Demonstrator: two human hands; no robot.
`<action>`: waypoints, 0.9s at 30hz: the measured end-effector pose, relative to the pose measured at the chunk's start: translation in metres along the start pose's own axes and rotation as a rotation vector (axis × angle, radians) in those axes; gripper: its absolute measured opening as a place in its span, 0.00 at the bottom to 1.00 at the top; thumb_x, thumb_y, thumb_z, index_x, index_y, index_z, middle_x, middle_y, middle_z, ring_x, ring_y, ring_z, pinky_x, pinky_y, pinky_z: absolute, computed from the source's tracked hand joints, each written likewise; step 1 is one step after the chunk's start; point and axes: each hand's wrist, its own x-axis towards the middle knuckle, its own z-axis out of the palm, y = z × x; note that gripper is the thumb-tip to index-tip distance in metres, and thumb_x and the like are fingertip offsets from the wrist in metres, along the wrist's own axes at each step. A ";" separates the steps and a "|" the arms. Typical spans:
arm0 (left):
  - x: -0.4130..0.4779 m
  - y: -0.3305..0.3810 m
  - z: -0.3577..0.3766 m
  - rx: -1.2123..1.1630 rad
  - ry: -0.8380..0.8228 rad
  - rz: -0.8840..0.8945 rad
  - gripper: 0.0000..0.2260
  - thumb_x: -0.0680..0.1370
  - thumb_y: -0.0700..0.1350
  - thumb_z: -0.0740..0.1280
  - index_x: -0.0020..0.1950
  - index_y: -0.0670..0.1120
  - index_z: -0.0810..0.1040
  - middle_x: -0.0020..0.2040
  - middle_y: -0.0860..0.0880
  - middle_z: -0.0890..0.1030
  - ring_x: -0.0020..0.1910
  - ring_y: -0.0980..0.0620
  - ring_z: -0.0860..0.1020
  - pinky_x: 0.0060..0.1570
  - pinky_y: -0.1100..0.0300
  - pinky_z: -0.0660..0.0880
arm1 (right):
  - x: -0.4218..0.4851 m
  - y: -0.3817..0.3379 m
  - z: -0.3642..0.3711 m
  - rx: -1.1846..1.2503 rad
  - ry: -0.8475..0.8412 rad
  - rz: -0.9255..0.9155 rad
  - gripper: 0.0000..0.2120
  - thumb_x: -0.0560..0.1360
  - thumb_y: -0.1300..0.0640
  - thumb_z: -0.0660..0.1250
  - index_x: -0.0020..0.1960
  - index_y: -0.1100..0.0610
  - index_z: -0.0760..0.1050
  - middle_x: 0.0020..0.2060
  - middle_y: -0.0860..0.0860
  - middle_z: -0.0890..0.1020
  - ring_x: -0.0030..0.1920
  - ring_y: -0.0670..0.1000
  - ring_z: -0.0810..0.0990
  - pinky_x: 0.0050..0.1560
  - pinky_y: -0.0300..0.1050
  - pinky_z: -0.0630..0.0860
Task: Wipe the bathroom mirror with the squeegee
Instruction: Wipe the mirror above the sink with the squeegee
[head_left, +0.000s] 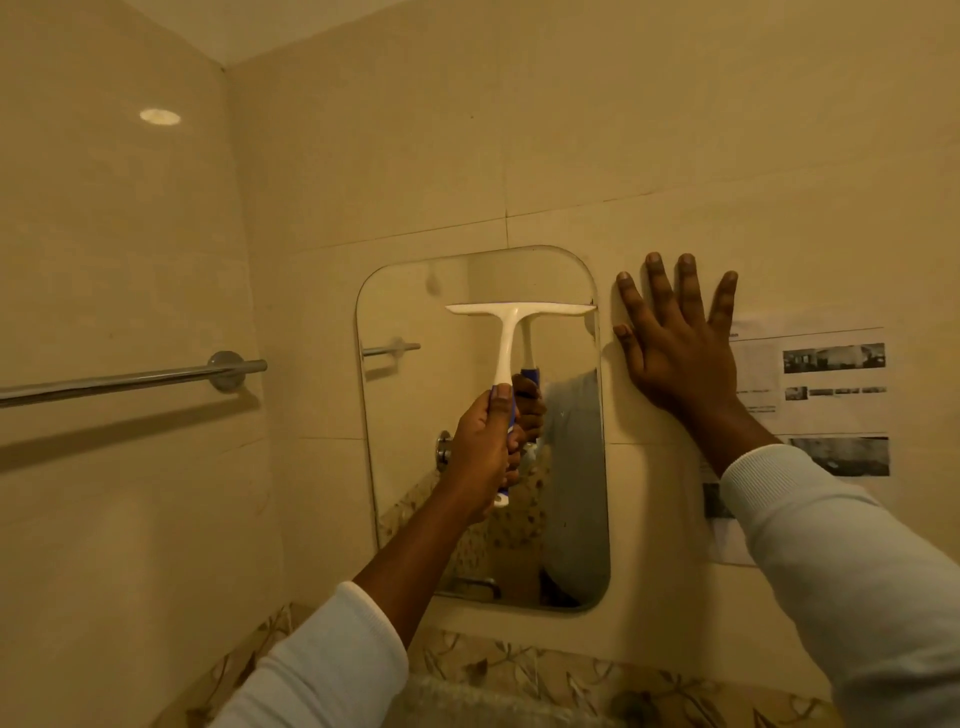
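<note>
Sleeves nearest, the left grip wraps the squeegee, blade high on the mirror, right grip spread flat on the wall; a tilted blade could leave streaks.

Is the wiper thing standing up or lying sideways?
Upright: the squeegee has its blade level on top, handle pointing down into the left hand.

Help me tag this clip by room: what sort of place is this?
Most likely a bathroom: a frameless mirror hangs on glossy tiled walls, a chrome towel bar is fixed to the left wall, and the left hand holds a squeegee against the glass.
</note>
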 end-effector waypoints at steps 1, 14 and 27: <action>-0.003 -0.005 -0.001 0.011 0.002 -0.006 0.15 0.83 0.60 0.59 0.51 0.49 0.75 0.30 0.51 0.71 0.24 0.56 0.64 0.22 0.63 0.63 | 0.000 0.000 0.000 0.000 0.000 0.001 0.32 0.86 0.37 0.43 0.86 0.48 0.45 0.86 0.54 0.45 0.85 0.62 0.41 0.78 0.76 0.43; -0.056 -0.070 -0.006 0.029 -0.018 -0.109 0.16 0.76 0.65 0.61 0.52 0.55 0.76 0.30 0.53 0.72 0.25 0.56 0.66 0.24 0.62 0.63 | 0.000 -0.001 -0.001 -0.007 0.001 -0.001 0.33 0.86 0.37 0.44 0.86 0.48 0.44 0.86 0.54 0.45 0.85 0.62 0.42 0.78 0.77 0.44; -0.091 -0.129 -0.016 -0.049 0.003 -0.270 0.17 0.75 0.64 0.63 0.52 0.51 0.76 0.29 0.53 0.70 0.23 0.57 0.63 0.22 0.65 0.62 | 0.000 -0.002 -0.006 0.022 -0.024 0.007 0.33 0.85 0.36 0.43 0.86 0.48 0.44 0.86 0.54 0.45 0.85 0.63 0.42 0.78 0.77 0.43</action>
